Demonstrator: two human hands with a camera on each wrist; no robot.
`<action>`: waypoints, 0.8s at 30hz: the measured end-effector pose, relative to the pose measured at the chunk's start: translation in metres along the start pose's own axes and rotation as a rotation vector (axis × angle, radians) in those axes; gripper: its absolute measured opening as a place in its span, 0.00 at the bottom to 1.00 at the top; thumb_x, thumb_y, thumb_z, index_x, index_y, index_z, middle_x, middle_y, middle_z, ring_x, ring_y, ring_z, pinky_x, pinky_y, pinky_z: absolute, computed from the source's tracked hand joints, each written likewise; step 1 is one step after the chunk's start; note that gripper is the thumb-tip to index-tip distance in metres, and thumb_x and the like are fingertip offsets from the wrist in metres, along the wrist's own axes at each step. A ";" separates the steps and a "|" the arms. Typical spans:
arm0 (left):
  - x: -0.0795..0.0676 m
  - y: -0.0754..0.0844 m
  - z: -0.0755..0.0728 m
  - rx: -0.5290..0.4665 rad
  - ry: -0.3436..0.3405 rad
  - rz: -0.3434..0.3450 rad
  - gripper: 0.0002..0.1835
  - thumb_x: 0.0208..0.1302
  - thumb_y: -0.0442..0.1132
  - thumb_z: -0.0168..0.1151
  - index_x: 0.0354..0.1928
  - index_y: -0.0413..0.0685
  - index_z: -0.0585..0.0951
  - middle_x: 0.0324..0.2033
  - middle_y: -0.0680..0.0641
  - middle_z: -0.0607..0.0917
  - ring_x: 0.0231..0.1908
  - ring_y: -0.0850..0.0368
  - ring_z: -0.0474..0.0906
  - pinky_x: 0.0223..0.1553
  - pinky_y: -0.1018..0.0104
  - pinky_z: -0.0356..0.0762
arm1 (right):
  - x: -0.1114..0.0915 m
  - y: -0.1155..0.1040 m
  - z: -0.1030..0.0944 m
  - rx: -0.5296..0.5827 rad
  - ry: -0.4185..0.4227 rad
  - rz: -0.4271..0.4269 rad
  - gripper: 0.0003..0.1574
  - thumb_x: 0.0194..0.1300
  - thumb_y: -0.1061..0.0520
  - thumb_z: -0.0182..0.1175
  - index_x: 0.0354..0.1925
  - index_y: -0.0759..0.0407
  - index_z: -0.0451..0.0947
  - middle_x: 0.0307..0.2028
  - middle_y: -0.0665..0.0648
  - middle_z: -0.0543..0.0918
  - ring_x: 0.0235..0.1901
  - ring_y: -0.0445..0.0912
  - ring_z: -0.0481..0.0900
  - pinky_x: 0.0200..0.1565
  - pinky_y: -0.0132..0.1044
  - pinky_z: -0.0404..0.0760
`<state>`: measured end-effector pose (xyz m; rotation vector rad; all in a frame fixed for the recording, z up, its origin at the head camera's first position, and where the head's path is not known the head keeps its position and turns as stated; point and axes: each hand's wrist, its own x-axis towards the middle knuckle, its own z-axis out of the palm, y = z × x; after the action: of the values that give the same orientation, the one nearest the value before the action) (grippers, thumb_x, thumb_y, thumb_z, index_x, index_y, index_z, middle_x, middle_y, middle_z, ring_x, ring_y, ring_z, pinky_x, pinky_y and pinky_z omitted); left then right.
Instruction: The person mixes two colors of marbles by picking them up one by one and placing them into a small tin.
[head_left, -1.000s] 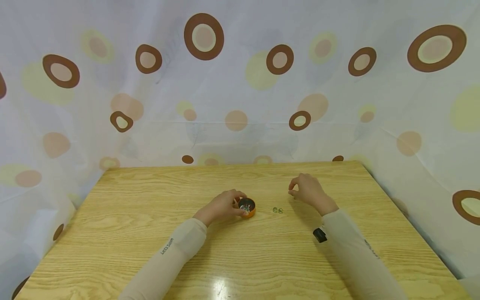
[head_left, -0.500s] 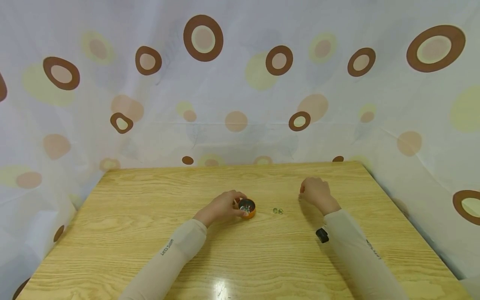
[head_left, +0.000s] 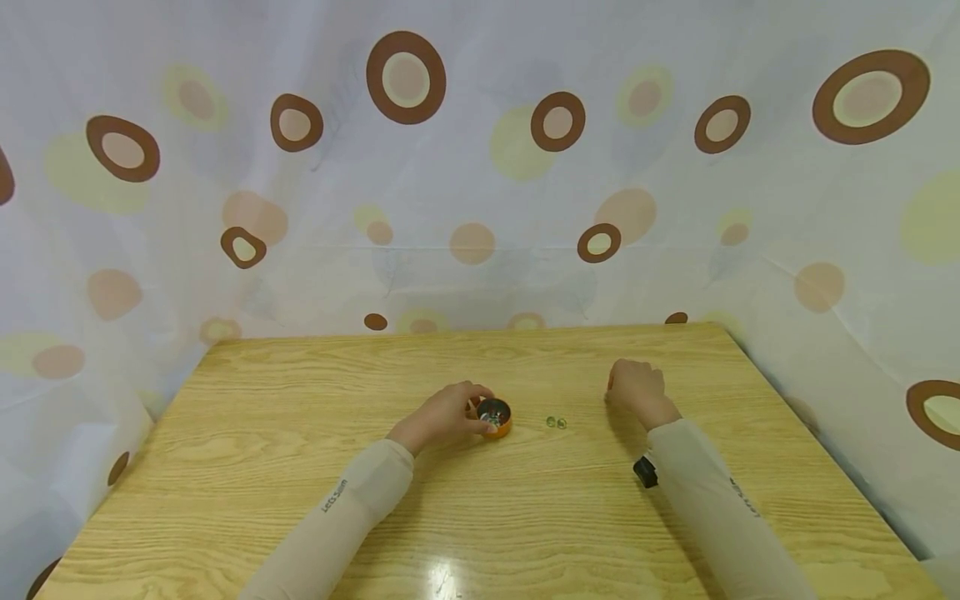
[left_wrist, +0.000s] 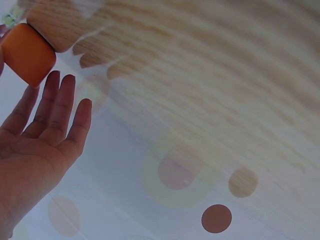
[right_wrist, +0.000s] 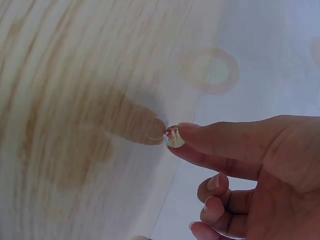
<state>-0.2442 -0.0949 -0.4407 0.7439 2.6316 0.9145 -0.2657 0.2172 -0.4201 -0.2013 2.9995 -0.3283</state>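
Observation:
My left hand [head_left: 442,414] grips a small round orange bowl [head_left: 498,432] by its side, thumb in front and fingers behind. The bowl has a dark, shiny inside with several small glinting things in it. In the left wrist view, the orange wall [left_wrist: 29,56] shows above the fingertips. To the bowl's right lie two clear, greenish glass marbles [head_left: 562,423] side by side on the table. Farther right, my right hand [head_left: 637,392] is low over the table. Its thumb and forefinger pinch a clear marble with a coloured swirl [right_wrist: 174,137], close at the tabletop, other fingers curled in.
The wood-grain table [head_left: 420,517] is glossy and reflects the hands. A pale curtain [head_left: 465,167] with brown and yellow spots rises behind it and along both sides. A black device [head_left: 645,472] sits at the right wrist.
My right hand has moved right and a little nearer, turning so its fingers point down to the table. The left hand, bowl and two loose marbles have stayed in place.

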 end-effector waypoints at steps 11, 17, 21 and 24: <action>-0.001 0.001 0.000 -0.005 -0.007 -0.019 0.28 0.62 0.47 0.67 0.63 0.47 0.74 0.50 0.42 0.77 0.42 0.54 0.80 0.44 0.60 0.78 | 0.000 0.000 0.001 0.004 0.005 -0.008 0.07 0.61 0.60 0.65 0.30 0.64 0.84 0.35 0.63 0.84 0.39 0.63 0.79 0.48 0.63 0.71; -0.002 0.003 0.000 0.003 -0.002 -0.024 0.28 0.62 0.46 0.67 0.62 0.47 0.74 0.51 0.42 0.77 0.41 0.55 0.79 0.44 0.60 0.77 | 0.002 0.001 0.005 0.018 0.040 -0.034 0.07 0.62 0.60 0.64 0.32 0.64 0.84 0.35 0.63 0.84 0.37 0.62 0.79 0.46 0.62 0.72; -0.002 0.003 0.000 0.012 -0.004 -0.026 0.28 0.62 0.46 0.67 0.63 0.47 0.74 0.50 0.42 0.77 0.40 0.56 0.79 0.43 0.61 0.77 | 0.001 -0.001 0.005 0.030 0.081 -0.054 0.08 0.63 0.59 0.64 0.33 0.65 0.85 0.35 0.63 0.84 0.36 0.61 0.80 0.44 0.61 0.73; -0.003 0.004 -0.001 0.016 -0.005 -0.027 0.28 0.62 0.46 0.67 0.63 0.47 0.74 0.50 0.43 0.77 0.40 0.56 0.78 0.43 0.61 0.77 | 0.001 -0.005 0.003 0.050 0.099 -0.070 0.09 0.64 0.59 0.63 0.34 0.65 0.84 0.36 0.64 0.84 0.36 0.61 0.80 0.44 0.61 0.73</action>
<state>-0.2409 -0.0942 -0.4376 0.7120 2.6410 0.8846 -0.2653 0.2116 -0.4224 -0.2945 3.0824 -0.4327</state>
